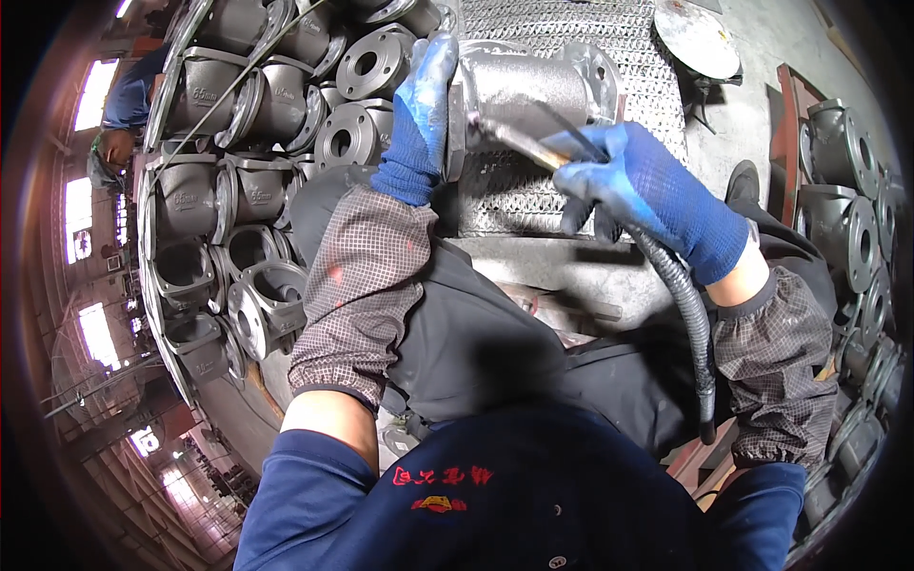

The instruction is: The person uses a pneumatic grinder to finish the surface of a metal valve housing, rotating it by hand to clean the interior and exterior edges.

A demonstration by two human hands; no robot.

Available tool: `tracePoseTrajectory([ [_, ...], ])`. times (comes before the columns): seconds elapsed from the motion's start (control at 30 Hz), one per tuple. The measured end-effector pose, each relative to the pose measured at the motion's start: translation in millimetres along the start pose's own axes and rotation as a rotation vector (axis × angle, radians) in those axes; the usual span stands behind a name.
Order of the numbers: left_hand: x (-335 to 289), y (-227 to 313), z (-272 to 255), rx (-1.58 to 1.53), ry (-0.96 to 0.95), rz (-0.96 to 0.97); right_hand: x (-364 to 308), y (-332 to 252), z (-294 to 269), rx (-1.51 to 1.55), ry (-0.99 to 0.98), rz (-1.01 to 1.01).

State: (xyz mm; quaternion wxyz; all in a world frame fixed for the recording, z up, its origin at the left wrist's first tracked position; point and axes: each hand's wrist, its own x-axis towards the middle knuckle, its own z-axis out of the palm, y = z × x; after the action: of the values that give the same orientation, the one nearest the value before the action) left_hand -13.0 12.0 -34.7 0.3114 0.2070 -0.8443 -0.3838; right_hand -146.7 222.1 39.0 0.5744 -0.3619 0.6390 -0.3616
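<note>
Flanged grey casting (533, 86) lies at 12 o'clock on the mesh worktop (647, 57). Left hand (419, 114) presses its flange; right hand (647, 190) grips the hose-fed tool (519, 143). Risk: a loosened brace may let the casting roll and the tool tip skid.

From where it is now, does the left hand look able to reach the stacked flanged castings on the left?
Probably yes: the left hand rests on the flanged casting on the mesh table, and the stacked castings lie right beside it, nothing between.
</note>
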Motion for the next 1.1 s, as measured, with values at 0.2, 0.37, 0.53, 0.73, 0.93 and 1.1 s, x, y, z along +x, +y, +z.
tracePoseTrajectory([
  [0.2,3,17,0,-0.464,-0.002,-0.578,4,1,2,0.166,0.018,-0.021],
  [0.37,-12,-9,-8,-0.001,-0.029,-0.195,9,-1,-22,0.217,0.488,-0.163],
  [0.53,-9,-20,-3,0.351,0.105,0.333,55,82,-81,0.410,0.869,-0.197],
  [0.73,-6,13,4,-0.205,0.053,-0.130,85,131,-38,0.254,0.565,-0.213],
  [0.93,-14,21,-18,-0.688,0.223,-0.461,66,95,-41,0.441,0.365,-0.131],
  [1.1,-32,-7,-11,-1.018,0.188,-0.948,45,93,-30,-0.149,0.463,-0.200],
])
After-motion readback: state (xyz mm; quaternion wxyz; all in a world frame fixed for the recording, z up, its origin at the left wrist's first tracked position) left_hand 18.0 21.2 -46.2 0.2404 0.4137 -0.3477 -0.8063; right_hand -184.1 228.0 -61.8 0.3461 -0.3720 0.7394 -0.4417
